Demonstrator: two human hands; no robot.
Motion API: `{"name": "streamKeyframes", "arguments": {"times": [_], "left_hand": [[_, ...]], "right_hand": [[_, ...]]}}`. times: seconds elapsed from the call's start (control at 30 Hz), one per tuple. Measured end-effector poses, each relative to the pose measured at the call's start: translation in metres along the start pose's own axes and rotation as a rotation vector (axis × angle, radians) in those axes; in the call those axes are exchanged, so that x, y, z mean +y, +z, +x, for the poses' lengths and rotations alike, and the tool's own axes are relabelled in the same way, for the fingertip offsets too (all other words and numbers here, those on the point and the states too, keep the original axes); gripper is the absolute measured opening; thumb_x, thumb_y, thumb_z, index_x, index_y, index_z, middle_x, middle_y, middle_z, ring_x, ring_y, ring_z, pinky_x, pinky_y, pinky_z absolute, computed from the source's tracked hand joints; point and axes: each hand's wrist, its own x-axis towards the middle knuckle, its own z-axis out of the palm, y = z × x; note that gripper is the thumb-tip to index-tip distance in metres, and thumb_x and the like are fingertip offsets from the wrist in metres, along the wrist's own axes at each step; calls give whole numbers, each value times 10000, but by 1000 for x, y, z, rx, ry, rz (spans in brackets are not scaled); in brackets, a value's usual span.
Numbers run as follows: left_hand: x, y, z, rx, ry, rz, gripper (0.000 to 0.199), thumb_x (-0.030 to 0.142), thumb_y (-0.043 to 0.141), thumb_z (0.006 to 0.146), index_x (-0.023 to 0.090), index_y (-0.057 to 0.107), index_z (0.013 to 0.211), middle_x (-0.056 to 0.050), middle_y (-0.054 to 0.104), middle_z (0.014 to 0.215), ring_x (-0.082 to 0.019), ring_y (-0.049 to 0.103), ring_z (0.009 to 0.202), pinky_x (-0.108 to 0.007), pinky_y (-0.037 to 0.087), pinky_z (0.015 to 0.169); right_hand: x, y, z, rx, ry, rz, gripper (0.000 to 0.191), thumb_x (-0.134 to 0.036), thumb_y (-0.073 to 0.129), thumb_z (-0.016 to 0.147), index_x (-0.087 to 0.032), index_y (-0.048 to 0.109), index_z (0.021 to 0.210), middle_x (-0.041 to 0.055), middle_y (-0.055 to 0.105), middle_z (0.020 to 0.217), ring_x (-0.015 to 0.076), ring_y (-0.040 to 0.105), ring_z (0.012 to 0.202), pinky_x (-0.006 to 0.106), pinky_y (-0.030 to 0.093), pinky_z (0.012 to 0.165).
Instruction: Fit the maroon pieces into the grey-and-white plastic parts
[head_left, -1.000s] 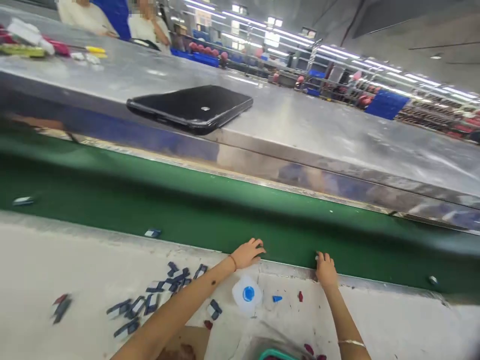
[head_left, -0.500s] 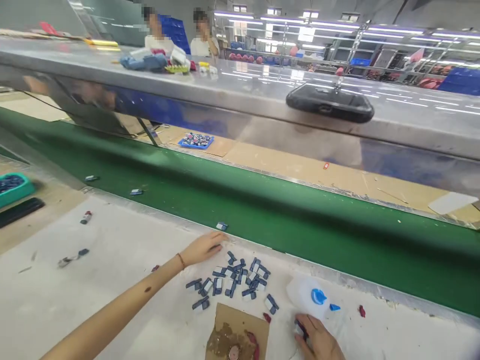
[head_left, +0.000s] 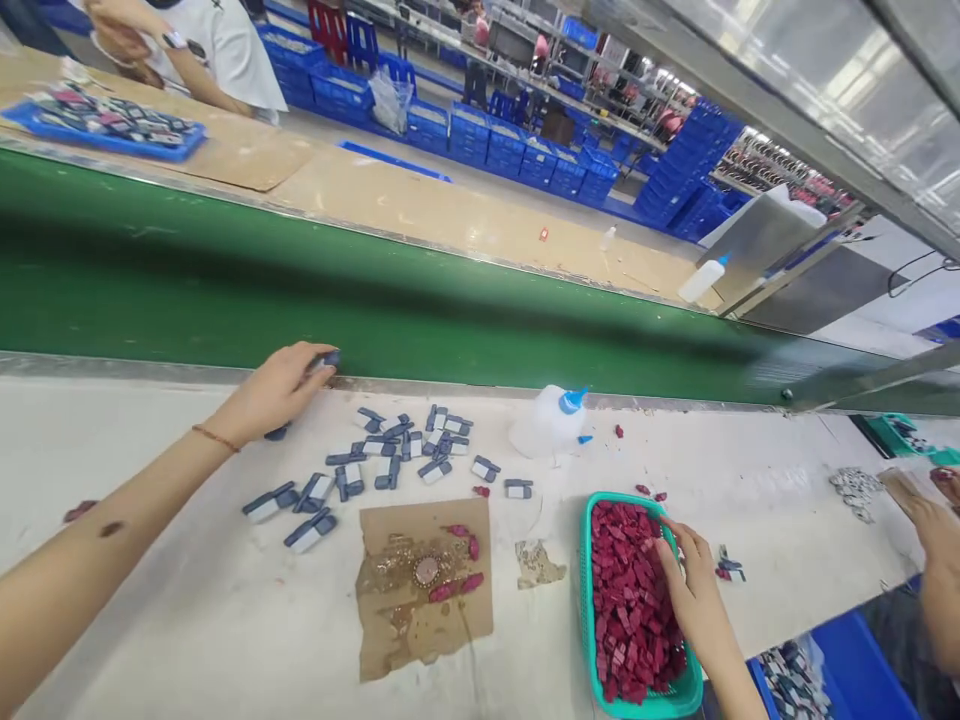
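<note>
At the near edge of the green belt, my left hand pinches a small dark blue and white piece. My right hand rests with fingers apart over the right rim of a teal basket, which is filled with dark red pieces. Several blue and white pieces lie scattered between the hands. Below them is a brown cardboard square with wet glue-like smears and a few red pieces on it. A white bottle with a blue nozzle lies beyond the cardboard.
The green belt crosses the view. Across it are a blue tray of pieces, a second bottle and a seated person. Another person's hands are at the right edge, above a blue bin.
The view has swung right and down. My left hand has taken hold of a piece at the belt edge. My right hand has left a dark piece near the bottle and reached the basket.
</note>
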Motion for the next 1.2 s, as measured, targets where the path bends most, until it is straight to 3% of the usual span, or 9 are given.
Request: {"name": "streamKeyframes", "arguments": {"times": [0.1,0.23,0.4,0.53,0.67,0.77,0.87,1.0,1.2], "left_hand": [[22,-9,-38,49,-126,-117,829,713,180,865,36,518,1205,-63,591,1011,-187,535,921,-360,460,900],[49,-15,-100,105,-311,-358,767,748,350,754,145,568,1175,-39,638,1098,-213,555,1016,-364,457,951],[76,-9,-165,-44,-492,-562,646,716,448,639,216,644,998,-35,699,905,-271,590,935,-363,520,869],[98,3,-198,-165,-515,-707,568,721,453,663,265,690,905,-30,697,819,-234,557,673,-354,539,733],[110,19,-220,-167,-579,-827,602,817,468,644,286,698,811,-35,691,764,-223,512,570,-373,532,653],[113,33,-231,-179,-629,-935,651,845,525,619,251,702,818,-69,694,769,-242,565,620,-388,536,685],[115,46,-237,-157,-700,-1081,671,810,622,594,234,706,928,-93,709,841,-284,635,766,-407,548,784],[118,53,-235,-115,-779,-1179,606,712,737,554,239,721,932,-101,732,964,-326,653,964,-395,538,890],[114,54,-228,-121,-761,-1295,453,547,774,653,192,695,924,-103,739,927,-293,648,987,-342,526,864]], "right_hand": [[12,7,-14,80,81,118,505,-585,414,872,-230,608,1175,118,583,1240,288,525,1197,425,446,986],[16,10,-16,41,157,255,567,-575,455,842,-195,587,1241,134,658,1189,296,611,1090,415,492,907],[6,16,4,19,52,263,544,-571,483,819,-178,655,1154,127,702,1145,295,628,1069,419,486,921],[-29,23,17,13,-68,255,498,-569,492,827,-185,674,1085,130,682,1145,293,614,1055,443,474,938],[-76,24,7,-177,-333,129,320,-487,569,849,-239,681,1017,77,677,1076,271,602,1048,431,455,961],[-93,29,0,-305,-493,-43,261,-415,485,920,-238,671,961,74,668,967,255,636,932,406,515,849],[-91,36,2,-302,-482,-110,315,-426,417,948,-228,658,912,82,656,905,237,650,790,378,545,728],[-90,39,6,-269,-482,-132,354,-477,382,953,-241,640,895,88,672,927,257,661,843,389,538,762],[-136,45,-26,-221,-400,-13,268,-413,431,952,-230,626,966,75,706,940,236,673,869,333,533,751]]}}
